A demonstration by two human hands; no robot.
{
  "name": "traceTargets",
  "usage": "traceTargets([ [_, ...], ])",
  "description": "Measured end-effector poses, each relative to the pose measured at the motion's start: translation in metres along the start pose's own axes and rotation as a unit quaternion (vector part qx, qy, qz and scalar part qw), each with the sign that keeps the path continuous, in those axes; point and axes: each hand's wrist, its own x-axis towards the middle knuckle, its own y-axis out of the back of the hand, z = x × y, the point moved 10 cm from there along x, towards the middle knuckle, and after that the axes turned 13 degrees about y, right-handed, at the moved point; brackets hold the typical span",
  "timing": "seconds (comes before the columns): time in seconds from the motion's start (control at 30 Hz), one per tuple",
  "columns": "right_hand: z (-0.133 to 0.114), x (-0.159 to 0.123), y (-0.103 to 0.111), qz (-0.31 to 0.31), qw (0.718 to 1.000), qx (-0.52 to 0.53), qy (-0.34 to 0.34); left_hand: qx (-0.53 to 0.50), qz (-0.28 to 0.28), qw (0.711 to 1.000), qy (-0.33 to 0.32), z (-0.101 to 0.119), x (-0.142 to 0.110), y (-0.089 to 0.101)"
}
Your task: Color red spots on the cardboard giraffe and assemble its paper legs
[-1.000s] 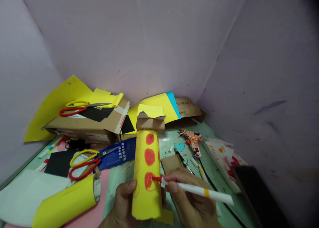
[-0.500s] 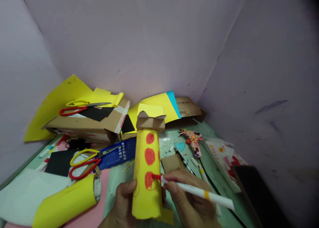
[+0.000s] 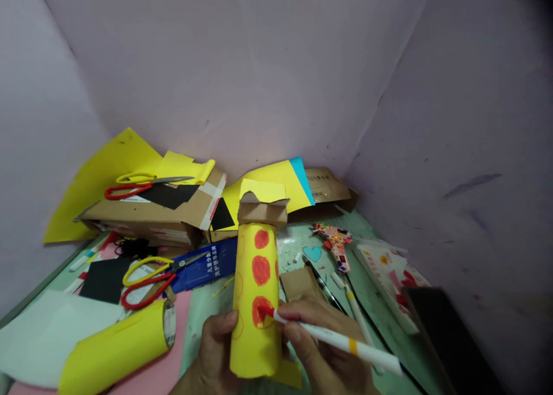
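Note:
My left hand [image 3: 213,354] is wrapped round the lower part of an upright yellow paper tube [image 3: 256,303] with a brown cardboard piece on top. Three red-orange filled circles run down the tube's front, and faint circle outlines show on its left side. My right hand [image 3: 322,349] pinches a white marker with a yellow band [image 3: 341,342]. Its red tip touches the lowest red circle [image 3: 262,313].
A second yellow tube [image 3: 114,349] lies at the lower left on pink paper. Two pairs of red-and-yellow scissors [image 3: 149,277] lie left, one on flattened cardboard boxes [image 3: 147,211]. Yellow, black and blue paper, pens [image 3: 328,288] and a decorated cutout [image 3: 334,242] litter the green table. Purple walls surround.
The marker tip has shifted slightly left across the lowest red circle, and that circle is filled in a little more. The left hand and tube have stayed nearly still.

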Motion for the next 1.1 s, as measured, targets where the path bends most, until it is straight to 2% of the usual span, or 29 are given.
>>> traceTargets([
  [0.13,0.002,-0.002,0.001,0.001,1.000,-0.011,-0.009,-0.008,0.000,1.000,0.007,-0.001,0.000,-0.001],
  [0.4,-0.014,0.007,-0.001,0.015,0.999,0.041,0.013,-0.017,0.014,1.000,0.008,-0.002,0.002,-0.005],
  [0.53,-0.011,0.005,0.000,0.017,1.000,0.008,0.010,-0.009,0.014,1.000,0.000,-0.001,0.003,-0.008],
  [0.77,-0.009,0.003,-0.001,0.000,1.000,0.018,0.017,0.004,0.014,1.000,0.006,0.000,0.002,-0.008],
  [0.93,-0.013,0.005,0.005,0.035,0.999,0.012,0.020,0.010,0.034,0.999,-0.007,0.002,0.000,-0.003],
  [1.03,-0.014,0.005,0.008,0.057,0.998,0.001,0.017,0.016,0.017,1.000,-0.003,0.000,0.001,-0.006],
  [1.1,-0.015,0.006,0.005,0.045,0.999,0.005,0.023,0.017,0.004,1.000,0.002,-0.001,0.002,-0.008],
])
